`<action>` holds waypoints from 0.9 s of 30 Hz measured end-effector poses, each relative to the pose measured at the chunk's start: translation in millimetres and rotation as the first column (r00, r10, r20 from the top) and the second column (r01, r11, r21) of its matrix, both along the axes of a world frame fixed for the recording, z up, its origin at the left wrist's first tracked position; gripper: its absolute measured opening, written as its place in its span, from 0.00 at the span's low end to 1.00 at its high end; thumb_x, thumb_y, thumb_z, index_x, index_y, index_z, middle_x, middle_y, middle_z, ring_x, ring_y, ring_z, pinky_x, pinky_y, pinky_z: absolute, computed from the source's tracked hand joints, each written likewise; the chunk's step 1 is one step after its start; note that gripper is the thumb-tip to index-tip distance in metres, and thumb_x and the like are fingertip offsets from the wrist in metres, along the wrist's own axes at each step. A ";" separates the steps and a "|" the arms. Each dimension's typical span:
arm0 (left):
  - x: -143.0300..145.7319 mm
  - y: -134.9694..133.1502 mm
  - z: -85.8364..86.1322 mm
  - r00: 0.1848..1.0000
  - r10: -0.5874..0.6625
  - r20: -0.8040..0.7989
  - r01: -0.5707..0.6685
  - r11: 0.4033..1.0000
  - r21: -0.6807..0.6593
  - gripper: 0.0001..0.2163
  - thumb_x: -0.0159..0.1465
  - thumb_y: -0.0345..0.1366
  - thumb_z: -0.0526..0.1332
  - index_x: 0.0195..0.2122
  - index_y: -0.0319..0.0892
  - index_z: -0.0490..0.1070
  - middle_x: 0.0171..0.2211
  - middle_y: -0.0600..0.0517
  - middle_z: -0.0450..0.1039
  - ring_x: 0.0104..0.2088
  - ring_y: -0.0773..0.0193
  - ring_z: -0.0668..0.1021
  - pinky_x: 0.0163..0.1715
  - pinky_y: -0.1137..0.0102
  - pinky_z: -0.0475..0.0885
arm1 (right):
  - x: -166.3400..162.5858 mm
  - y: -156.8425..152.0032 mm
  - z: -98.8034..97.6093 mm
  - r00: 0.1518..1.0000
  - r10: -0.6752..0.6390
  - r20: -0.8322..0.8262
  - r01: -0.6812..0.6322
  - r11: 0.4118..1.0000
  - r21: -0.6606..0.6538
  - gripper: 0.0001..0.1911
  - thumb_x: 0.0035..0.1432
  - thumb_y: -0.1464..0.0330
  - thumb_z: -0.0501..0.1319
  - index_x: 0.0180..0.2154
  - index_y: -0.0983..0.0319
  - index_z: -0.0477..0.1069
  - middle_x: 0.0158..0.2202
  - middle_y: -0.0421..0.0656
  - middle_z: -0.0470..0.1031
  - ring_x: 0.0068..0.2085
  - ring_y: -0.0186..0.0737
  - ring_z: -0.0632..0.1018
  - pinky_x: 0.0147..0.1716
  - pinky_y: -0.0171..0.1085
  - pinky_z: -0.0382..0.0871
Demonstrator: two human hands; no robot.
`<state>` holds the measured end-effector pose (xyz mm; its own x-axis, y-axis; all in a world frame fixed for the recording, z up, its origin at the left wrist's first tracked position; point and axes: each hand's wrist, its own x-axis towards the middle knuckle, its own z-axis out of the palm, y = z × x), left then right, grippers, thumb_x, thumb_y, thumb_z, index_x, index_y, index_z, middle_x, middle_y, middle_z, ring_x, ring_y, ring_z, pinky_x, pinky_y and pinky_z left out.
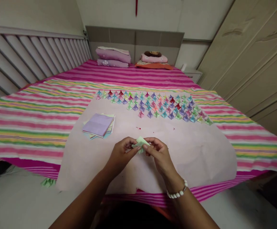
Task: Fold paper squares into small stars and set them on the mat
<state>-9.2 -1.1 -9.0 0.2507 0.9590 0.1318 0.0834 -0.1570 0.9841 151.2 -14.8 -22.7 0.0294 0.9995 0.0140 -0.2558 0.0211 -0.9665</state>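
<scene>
A small piece of pale green folded paper (pixel 140 141) is pinched between both hands above the large pale sheet (pixel 195 152). My left hand (pixel 124 151) grips its left side, thumb in front. My right hand (pixel 158 152) closes on the right side, its thumb pressed on the paper's face; a white bead bracelet circles that wrist. Several coloured folded paper pieces (pixel 156 106) stand in rows along the far part of the sheet. Left of my hands lies a stack of square papers (pixel 98 124), a purple one on top.
The sheet lies on a bed with a striped cover (pixel 26 124). Folded purple bedding (pixel 113 57) and a pink pillow (pixel 154 58) rest by the headboard. A slatted rail (pixel 38 54) runs along the left. Green folded paper (pixel 48 182) sits low at the left.
</scene>
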 end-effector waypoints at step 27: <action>12.6 1.3 8.8 0.933 0.169 0.317 -0.094 0.966 -0.240 0.13 0.55 0.40 0.66 0.20 0.40 0.67 0.18 0.58 0.64 0.22 0.71 0.67 0.24 0.74 0.62 | -14.5 -7.6 5.2 0.987 0.126 0.100 -0.121 0.991 -0.052 0.14 0.47 0.59 0.69 0.21 0.62 0.73 0.16 0.36 0.70 0.18 0.30 0.64 0.20 0.31 0.58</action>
